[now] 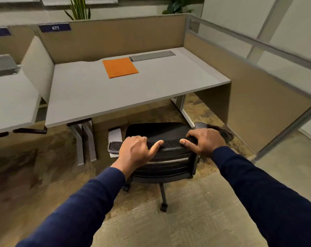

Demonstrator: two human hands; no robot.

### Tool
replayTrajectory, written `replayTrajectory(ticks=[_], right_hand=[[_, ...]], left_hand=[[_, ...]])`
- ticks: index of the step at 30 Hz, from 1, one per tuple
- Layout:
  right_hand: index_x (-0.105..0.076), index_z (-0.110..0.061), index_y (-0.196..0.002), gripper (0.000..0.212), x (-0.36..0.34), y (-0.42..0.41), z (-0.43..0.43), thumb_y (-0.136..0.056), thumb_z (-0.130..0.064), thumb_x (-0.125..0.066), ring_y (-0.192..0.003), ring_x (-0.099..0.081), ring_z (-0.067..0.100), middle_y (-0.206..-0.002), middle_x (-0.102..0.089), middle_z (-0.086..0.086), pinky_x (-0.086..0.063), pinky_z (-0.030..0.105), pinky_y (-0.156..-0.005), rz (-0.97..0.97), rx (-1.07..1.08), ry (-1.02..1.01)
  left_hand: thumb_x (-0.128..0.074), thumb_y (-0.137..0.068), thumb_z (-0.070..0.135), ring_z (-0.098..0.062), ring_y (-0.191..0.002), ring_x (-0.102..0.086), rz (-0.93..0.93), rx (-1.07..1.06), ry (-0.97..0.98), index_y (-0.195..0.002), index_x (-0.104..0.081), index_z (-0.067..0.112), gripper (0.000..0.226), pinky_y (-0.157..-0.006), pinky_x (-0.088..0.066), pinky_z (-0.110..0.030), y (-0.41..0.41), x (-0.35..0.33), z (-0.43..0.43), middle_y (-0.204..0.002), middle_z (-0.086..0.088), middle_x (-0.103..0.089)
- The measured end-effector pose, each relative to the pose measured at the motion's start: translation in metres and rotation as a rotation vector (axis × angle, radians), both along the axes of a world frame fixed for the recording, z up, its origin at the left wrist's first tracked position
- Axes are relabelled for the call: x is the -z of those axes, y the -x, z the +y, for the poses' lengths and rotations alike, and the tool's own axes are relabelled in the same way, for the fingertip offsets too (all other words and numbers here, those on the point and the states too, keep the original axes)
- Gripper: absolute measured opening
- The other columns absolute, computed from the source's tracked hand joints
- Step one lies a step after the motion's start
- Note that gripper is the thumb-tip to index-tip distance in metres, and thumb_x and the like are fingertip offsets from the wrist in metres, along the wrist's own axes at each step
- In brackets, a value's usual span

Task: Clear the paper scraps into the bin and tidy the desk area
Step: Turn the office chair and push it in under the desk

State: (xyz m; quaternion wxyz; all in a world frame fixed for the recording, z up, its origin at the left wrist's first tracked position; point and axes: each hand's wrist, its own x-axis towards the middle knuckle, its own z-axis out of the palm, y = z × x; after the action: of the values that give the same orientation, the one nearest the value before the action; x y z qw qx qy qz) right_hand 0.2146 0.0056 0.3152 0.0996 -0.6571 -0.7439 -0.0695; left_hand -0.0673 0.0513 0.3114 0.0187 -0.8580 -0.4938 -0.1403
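A black office chair (169, 164) stands on the carpet in front of a grey desk (90, 97), its seat partly under the front edge. My left hand (135, 152) grips the left part of the mesh top of the backrest. On the right part of that top edge my right hand (204, 141) is closed the same way. An orange square sheet (120, 67) lies flat at the back middle of the desk. No paper scraps or bin show in this view.
Tan partition walls (126, 36) enclose the desk at the back and right, with a glass panel (284, 56) above on the right. A grey cable tray lid (152, 56) sits behind the orange sheet. A neighbouring desk (8, 100) is at left. Metal desk legs (85, 143) stand left of the chair.
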Motion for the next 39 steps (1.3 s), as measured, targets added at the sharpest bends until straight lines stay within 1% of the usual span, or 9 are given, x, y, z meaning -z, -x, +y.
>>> replayTrajectory(ticks=[3, 8, 12, 17, 24, 31, 34, 36, 39], right_hand=[[-0.061, -0.031, -0.083, 0.074, 0.000, -0.019, 0.025, -0.085, -0.088, -0.015, -0.064, -0.053, 0.016, -0.069, -0.061, -0.007, -0.031, 0.029, -0.058, 0.018, -0.030, 0.005], [-0.062, -0.031, -0.081, 0.078, -0.006, -0.036, 0.071, -0.081, -0.089, -0.010, -0.066, -0.054, 0.016, -0.070, -0.059, -0.007, -0.037, 0.031, -0.059, 0.019, -0.051, 0.045], [-0.066, -0.030, -0.083, 0.075, -0.007, -0.043, 0.108, -0.083, -0.085, -0.016, -0.068, -0.057, 0.017, -0.072, -0.061, -0.007, -0.044, 0.031, -0.061, 0.017, -0.070, 0.043], [-0.065, -0.030, -0.085, 0.074, -0.008, -0.043, 0.164, -0.083, -0.085, -0.015, -0.068, -0.055, 0.015, -0.074, -0.062, -0.007, -0.039, 0.030, -0.060, -0.002, -0.088, 0.067], [-0.064, -0.029, -0.082, 0.079, -0.002, -0.040, 0.232, -0.082, -0.088, -0.012, -0.070, -0.059, 0.016, -0.074, -0.062, -0.007, -0.049, 0.034, -0.066, -0.001, -0.129, 0.080], [-0.065, -0.030, -0.083, 0.074, 0.001, -0.042, 0.293, -0.084, -0.086, -0.017, -0.071, -0.060, 0.015, -0.072, -0.063, -0.007, -0.048, 0.033, -0.065, 0.000, -0.153, 0.059], [-0.065, -0.029, -0.082, 0.075, 0.002, -0.041, 0.315, -0.083, -0.087, -0.017, -0.069, -0.060, 0.016, -0.071, -0.064, -0.006, -0.049, 0.033, -0.064, 0.016, -0.157, 0.068], [-0.066, -0.029, -0.082, 0.075, 0.002, -0.040, 0.328, -0.082, -0.087, -0.018, -0.067, -0.059, 0.017, -0.071, -0.064, -0.006, -0.046, 0.032, -0.061, 0.029, -0.153, 0.073], [-0.065, -0.029, -0.080, 0.080, 0.003, -0.039, 0.344, -0.081, -0.089, -0.013, -0.066, -0.056, 0.016, -0.071, -0.063, -0.007, -0.040, 0.031, -0.057, 0.032, -0.179, 0.062]], left_hand=[[-0.020, -0.090, 0.082, -0.027, -0.052, -0.057, 0.002, -0.033, 0.014, -0.059, -0.056, 0.016, 0.082, -0.052, -0.046, -0.037, -0.016, -0.004, 0.010, -0.055, -0.005, -0.059], [-0.017, -0.090, 0.083, -0.022, -0.050, -0.055, -0.002, -0.078, 0.035, -0.059, -0.055, 0.016, 0.082, -0.053, -0.048, -0.038, -0.037, -0.009, 0.043, -0.053, -0.001, -0.055], [-0.018, -0.091, 0.082, -0.018, -0.045, -0.050, 0.005, -0.113, 0.018, -0.056, -0.052, 0.018, 0.080, -0.048, -0.041, -0.035, -0.044, -0.006, 0.077, -0.049, 0.002, -0.050], [-0.022, -0.092, 0.081, -0.013, -0.039, -0.041, -0.001, -0.150, -0.025, -0.051, -0.047, 0.020, 0.078, -0.044, -0.029, -0.032, -0.046, -0.002, 0.127, -0.043, 0.005, -0.043], [-0.021, -0.093, 0.079, -0.019, -0.040, -0.044, 0.011, -0.194, -0.035, -0.051, -0.045, 0.019, 0.078, -0.045, -0.039, -0.035, -0.042, 0.003, 0.184, -0.044, 0.002, -0.043], [-0.026, -0.093, 0.077, -0.020, -0.040, -0.042, 0.030, -0.197, -0.019, -0.051, -0.044, 0.016, 0.076, -0.045, -0.027, -0.034, -0.042, -0.001, 0.235, -0.043, 0.001, -0.041], [-0.022, -0.091, 0.080, -0.019, -0.042, -0.046, 0.014, -0.224, 0.013, -0.054, -0.049, 0.017, 0.078, -0.044, -0.036, -0.035, -0.041, -0.001, 0.253, -0.046, 0.001, -0.046], [-0.020, -0.090, 0.081, -0.020, -0.045, -0.049, 0.023, -0.248, 0.031, -0.057, -0.050, 0.018, 0.078, -0.047, -0.042, -0.036, -0.040, -0.002, 0.263, -0.049, 0.001, -0.049], [-0.019, -0.091, 0.080, -0.021, -0.048, -0.051, 0.057, -0.261, 0.034, -0.058, -0.054, 0.017, 0.079, -0.051, -0.047, -0.039, -0.038, -0.002, 0.277, -0.052, 0.000, -0.052]])
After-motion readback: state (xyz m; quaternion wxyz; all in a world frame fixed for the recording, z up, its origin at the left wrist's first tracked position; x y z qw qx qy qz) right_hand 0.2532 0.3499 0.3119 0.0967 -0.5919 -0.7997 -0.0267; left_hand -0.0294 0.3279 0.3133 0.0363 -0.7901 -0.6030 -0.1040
